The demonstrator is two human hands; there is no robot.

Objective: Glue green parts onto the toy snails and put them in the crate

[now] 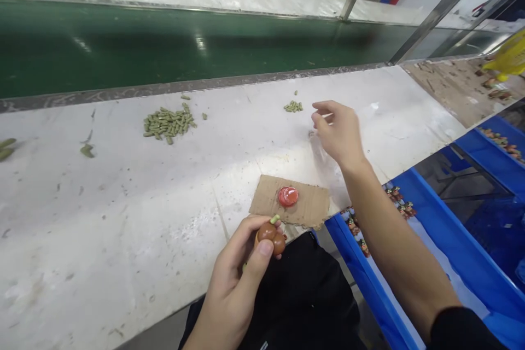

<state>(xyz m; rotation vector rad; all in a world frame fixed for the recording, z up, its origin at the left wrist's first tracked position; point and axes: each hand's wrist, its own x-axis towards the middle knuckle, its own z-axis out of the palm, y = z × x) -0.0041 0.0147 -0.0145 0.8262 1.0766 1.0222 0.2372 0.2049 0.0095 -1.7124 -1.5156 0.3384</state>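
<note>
My left hand (238,284) is closed around a small brown toy figure (272,235) with a green piece on its top, held at the near edge of the white worktable (123,219). My right hand (338,130) hovers over the table farther back, its fingers curled with thumb and forefinger pinched together; whether anything sits in the pinch is too small to tell. It is nearest to a small cluster of green pellets (293,106). A red round cap (287,196) lies on a piece of cardboard (307,205) between my two hands.
A bigger pile of green pellets (168,122) lies left of centre. A green conveyor belt (184,44) runs behind the table. A blue bin (414,262) with several small figures stands at the right. Black fabric (303,295) lies below the table edge.
</note>
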